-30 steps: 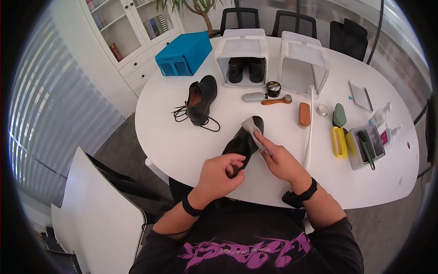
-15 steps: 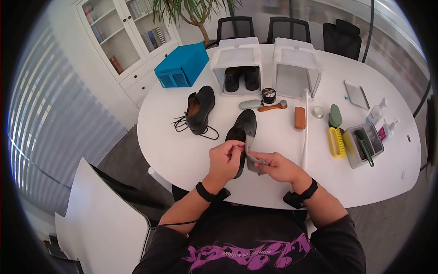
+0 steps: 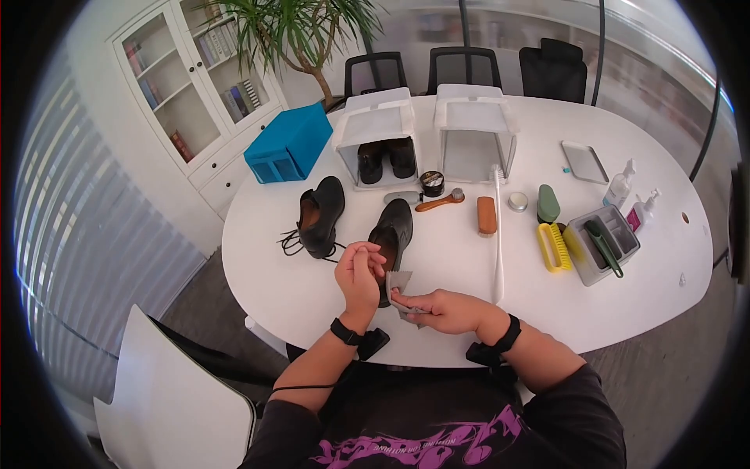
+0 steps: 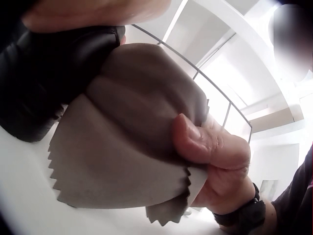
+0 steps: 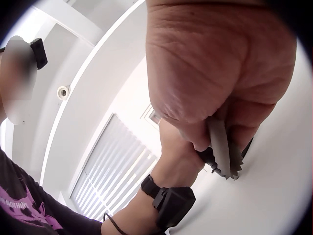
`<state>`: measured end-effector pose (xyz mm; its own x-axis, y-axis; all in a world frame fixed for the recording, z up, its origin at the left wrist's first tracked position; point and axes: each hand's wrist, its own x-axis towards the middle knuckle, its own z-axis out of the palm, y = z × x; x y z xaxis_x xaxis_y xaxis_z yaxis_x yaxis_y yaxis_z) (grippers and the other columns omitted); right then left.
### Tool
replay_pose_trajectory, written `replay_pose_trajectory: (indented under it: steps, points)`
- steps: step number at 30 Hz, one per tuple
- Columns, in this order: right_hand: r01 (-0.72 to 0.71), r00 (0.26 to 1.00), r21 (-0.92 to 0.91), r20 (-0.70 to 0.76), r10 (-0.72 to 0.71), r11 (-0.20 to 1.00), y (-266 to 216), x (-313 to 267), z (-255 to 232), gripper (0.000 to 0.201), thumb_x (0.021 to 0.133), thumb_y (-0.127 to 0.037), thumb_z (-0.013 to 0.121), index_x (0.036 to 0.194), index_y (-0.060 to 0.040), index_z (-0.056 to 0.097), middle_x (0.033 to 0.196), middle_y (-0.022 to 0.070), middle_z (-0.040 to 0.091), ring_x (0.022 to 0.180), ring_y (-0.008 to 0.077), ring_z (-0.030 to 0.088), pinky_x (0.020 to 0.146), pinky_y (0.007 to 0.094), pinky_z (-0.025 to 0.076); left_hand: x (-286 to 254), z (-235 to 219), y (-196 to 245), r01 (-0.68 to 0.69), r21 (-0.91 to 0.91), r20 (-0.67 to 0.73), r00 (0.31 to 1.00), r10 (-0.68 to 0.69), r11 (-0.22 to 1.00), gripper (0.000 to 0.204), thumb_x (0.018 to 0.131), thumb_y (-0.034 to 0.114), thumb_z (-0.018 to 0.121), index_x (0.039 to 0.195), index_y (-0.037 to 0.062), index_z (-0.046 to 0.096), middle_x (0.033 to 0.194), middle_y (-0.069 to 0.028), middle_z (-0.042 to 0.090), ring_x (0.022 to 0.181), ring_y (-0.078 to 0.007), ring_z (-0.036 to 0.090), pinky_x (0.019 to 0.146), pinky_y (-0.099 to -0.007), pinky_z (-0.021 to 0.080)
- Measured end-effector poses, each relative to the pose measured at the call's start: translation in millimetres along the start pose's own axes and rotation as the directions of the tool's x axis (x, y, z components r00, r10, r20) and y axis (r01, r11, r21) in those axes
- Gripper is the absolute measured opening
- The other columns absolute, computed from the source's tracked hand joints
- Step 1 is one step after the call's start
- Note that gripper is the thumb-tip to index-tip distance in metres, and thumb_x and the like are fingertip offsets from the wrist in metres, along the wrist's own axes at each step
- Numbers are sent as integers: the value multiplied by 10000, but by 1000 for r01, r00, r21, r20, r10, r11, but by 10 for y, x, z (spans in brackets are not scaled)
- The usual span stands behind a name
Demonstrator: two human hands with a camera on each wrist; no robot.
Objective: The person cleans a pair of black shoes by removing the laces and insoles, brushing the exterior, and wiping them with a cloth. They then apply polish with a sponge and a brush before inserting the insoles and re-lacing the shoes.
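A black leather shoe [image 3: 396, 224] points its toe away from me, in front of my body in the head view. My left hand [image 3: 359, 275] holds it at the left side of its opening, fingers curled at the rim. In my right hand [image 3: 447, 310] is a grey cloth [image 4: 122, 147] with zigzag-cut edges, pinched under the thumb and folded over the fingers. The cloth lies against the right rear side of the shoe, near the heel. The left wrist view shows the cloth large beside the dark leather. The shoe's heel is partly hidden.
A second black shoe [image 3: 321, 219] with loose laces stands left. Behind are a blue box [image 3: 289, 144] and two white boxes, one holding black shoes [image 3: 387, 160]. A wooden-handled brush [image 3: 440, 202], a long white brush [image 3: 498, 234] and a caddy [image 3: 601, 242] lie rightward.
My right hand has drawn the cloth from the toe back along the right side toward the heel. My left hand stays at the shoe's opening. The head view has shifted.
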<state>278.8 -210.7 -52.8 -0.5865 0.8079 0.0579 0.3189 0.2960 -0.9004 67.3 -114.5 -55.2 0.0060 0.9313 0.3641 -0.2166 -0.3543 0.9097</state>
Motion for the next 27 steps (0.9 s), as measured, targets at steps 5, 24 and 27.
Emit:
replay_pose_trajectory:
  steps: [5,24,27]
  points:
    - [6,988,87,155,-20,996,172,-4,64,566,1169,-187,643,1730,-213,573,1040,172,795,884,272,724,940,367,589,-35,101,-22,100,-117,-72,991,-109,988,309,1213,229,507,1108,35,724,815,-45,720,631,-109,624,580,-247,450]
    - [44,723,542,-597,348,839,160,50,-221,344,1050,4,620,1386,-32,683,1032,49,734,749,112,683,663,292,592,400,-564,51,-12,144,26,1000,8,990,219,1202,104,528,1171,16,727,945,-53,753,882,-137,754,788,-288,590]
    - [128,581,544,-719,382,829,361,88,-235,548,1071,-15,656,1584,-31,465,1463,151,616,1088,146,686,800,287,605,590,-689,29,-132,291,32,991,129,948,209,1106,25,667,1314,21,685,1168,-66,764,999,-119,722,859,-259,570]
